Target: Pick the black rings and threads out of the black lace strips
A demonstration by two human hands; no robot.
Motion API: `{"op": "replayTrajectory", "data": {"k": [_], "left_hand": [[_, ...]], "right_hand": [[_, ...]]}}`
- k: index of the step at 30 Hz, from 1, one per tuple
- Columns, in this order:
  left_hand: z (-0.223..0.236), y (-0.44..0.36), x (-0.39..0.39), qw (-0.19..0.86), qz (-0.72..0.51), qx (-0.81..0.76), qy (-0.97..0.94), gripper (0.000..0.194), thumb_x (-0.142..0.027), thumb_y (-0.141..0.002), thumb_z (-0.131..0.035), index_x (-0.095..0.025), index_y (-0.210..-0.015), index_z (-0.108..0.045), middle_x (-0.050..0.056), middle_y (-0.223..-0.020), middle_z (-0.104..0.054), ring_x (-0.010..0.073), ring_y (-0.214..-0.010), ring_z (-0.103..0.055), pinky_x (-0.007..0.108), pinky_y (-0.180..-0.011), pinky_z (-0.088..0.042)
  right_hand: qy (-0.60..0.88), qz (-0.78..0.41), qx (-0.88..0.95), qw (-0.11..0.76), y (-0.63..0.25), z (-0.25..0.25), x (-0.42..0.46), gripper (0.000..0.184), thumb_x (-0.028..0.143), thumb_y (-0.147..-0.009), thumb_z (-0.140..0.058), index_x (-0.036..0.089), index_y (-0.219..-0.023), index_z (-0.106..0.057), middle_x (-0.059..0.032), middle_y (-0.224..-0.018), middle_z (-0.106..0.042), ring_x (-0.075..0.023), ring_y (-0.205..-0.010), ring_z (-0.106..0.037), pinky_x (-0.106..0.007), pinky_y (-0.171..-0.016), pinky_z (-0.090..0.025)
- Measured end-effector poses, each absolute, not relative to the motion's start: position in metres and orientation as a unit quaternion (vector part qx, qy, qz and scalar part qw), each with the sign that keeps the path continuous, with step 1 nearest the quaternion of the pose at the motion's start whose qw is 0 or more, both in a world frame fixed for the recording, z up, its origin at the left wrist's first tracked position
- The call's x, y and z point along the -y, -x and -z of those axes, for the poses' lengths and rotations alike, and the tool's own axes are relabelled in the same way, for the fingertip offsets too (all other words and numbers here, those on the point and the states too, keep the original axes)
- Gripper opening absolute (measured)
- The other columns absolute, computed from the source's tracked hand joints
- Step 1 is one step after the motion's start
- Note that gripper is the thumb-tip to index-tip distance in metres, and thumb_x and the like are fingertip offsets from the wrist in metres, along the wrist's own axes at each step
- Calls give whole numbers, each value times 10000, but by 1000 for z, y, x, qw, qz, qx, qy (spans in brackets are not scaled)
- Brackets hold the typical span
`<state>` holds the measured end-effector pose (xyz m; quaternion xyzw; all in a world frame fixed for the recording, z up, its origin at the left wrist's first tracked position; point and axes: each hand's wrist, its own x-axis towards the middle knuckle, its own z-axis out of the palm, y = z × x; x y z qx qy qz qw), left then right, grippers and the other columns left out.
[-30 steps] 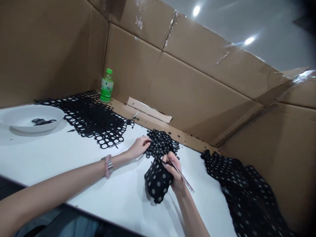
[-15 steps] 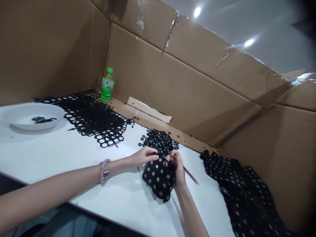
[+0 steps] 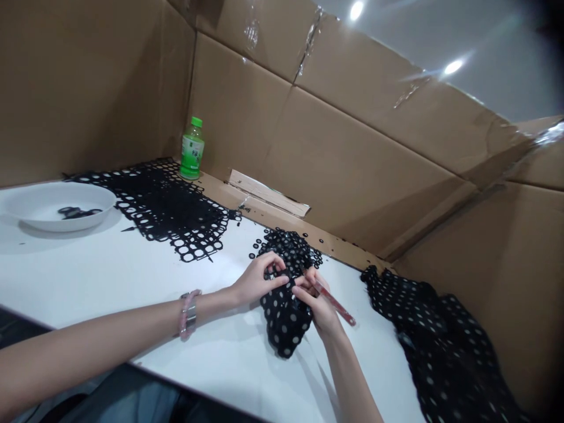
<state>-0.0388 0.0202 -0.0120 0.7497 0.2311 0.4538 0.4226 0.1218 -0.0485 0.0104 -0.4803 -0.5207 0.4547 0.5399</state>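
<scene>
A black sheet dotted with pale round spots (image 3: pixel 287 326) is bunched over the table in front of me. My left hand (image 3: pixel 261 278) is closed on its upper left edge, thumb and fingers pinching it. At its upper right is my right hand (image 3: pixel 321 302), closed around a slim reddish stick-like tool (image 3: pixel 337 304) whose rear end points down to the right. The right thumb and fingertips meet the sheet; the tool's front end is hidden. Just beyond the hands lies a pile of small black rings (image 3: pixel 288 245), with several loose ones around it.
On the left, a white bowl (image 3: pixel 39 220) holds a few dark pieces, beside black ring-holed netting (image 3: pixel 176 211). A green bottle (image 3: pixel 192 150) stands at the back corner. More spotted black sheet (image 3: pixel 445 341) lies on the right. Cardboard walls (image 3: pixel 352 147) enclose the white table (image 3: pixel 211 364).
The reddish tool now lies higher across my right hand, showing more of its length. My left fingers have curled, and the sheet's hanging part has swung and narrowed.
</scene>
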Motion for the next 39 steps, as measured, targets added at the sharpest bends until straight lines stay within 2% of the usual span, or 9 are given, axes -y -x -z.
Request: {"op": "replayTrajectory", "data": {"k": [5,12,17,24,27,30,32,35,39], "left_hand": [[8,42,-11,359,-434,-152,-812,194,-332,-784,-541,-149,-840,-573,20,-740,-547,127,-675,-487,235,-652,-399],[17,29,-21,525,-417,-221,-708,239,-326,-783,-500,-123,-686,-578,26,-645,-591,120,-613,-538,222,-602,-432],[28,40,-61,493,-480,-339,-641,286,-368,-795,-415,-134,-681,-532,5,-596,-542,100,-515,-489,212,-515,-404],[46,43,-71,438,-426,-339,-715,190,-291,-719,-546,-138,-793,-632,15,-660,-595,148,-611,-531,250,-589,-416],[40,43,-64,385,-433,-341,-740,265,-276,-712,-558,-156,-938,-627,62,-888,-603,199,-836,-543,321,-779,-423],[23,50,-55,316,-466,-270,-781,320,-319,-761,-526,-186,-1045,-589,82,-1082,-537,218,-1056,-450,362,-953,-326],[13,55,-48,353,-434,-163,-813,332,-373,-792,-489,-178,-1040,-593,82,-1028,-570,209,-999,-491,337,-917,-361],[11,57,-38,453,-321,-44,-830,361,-428,-772,-513,-153,-981,-618,59,-831,-628,177,-786,-564,265,-756,-435],[19,50,-29,498,-311,-108,-802,317,-408,-786,-516,-131,-665,-612,-4,-594,-553,112,-594,-502,204,-615,-398]], "right_hand": [[457,-453,527,554,-114,-12,50,401,234,-658,-703,224,-697,-305,43,-679,-593,-115,-630,-518,-240,-616,-363],[439,-457,517,575,-113,-8,48,345,185,-666,-637,224,-692,-295,50,-641,-535,-110,-592,-460,-234,-571,-319],[404,-481,465,624,-115,-9,50,282,157,-651,-577,217,-680,-303,75,-569,-390,-91,-519,-378,-225,-530,-289],[458,-462,498,573,-115,-14,51,334,192,-681,-621,225,-685,-288,86,-513,-407,-102,-499,-405,-239,-546,-316],[465,-448,494,581,-114,-15,50,329,207,-681,-617,226,-675,-288,86,-488,-414,-101,-481,-376,-239,-522,-300],[469,-443,489,587,-115,-16,50,328,232,-685,-618,226,-664,-290,85,-488,-403,-101,-469,-359,-239,-500,-289],[474,-435,485,592,-116,-14,49,341,247,-683,-624,226,-657,-285,84,-493,-394,-99,-462,-357,-239,-491,-283],[488,-421,473,601,-120,-9,46,348,255,-677,-636,226,-660,-289,89,-497,-368,-90,-441,-337,-233,-469,-260],[515,-414,472,584,-127,-12,47,344,322,-711,-621,225,-648,-297,88,-488,-356,-85,-428,-303,-226,-445,-240]]}}
